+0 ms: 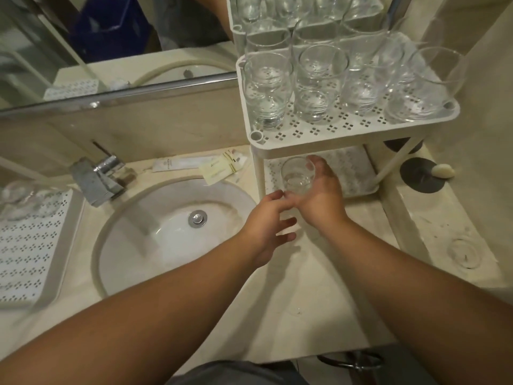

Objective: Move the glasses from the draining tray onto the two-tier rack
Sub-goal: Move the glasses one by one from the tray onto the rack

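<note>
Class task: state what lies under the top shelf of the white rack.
Under the top shelf lies a perforated lower shelf. The right hand holds a glass at its front edge. The shelf's rear is hidden by the top shelf.

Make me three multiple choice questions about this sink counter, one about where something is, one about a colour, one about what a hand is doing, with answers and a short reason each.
1. Where is the glass that the right hand holds?
A. over the sink basin
B. at the front of the rack's lower tier
C. on the draining tray

2. What colour is the two-tier rack?
A. blue
B. black
C. off-white

3. What is the left hand doing?
A. gripping the faucet
B. holding nothing, fingers spread loosely beside the right hand
C. pressing the sink drain

Answers:
1 B: the glass sits in front of the lower tier, under the top shelf's edge.
2 C: its perforated shelves and legs are a cream white.
3 B: the fingers are extended with nothing between them, and the faucet and drain lie apart from it.
</note>
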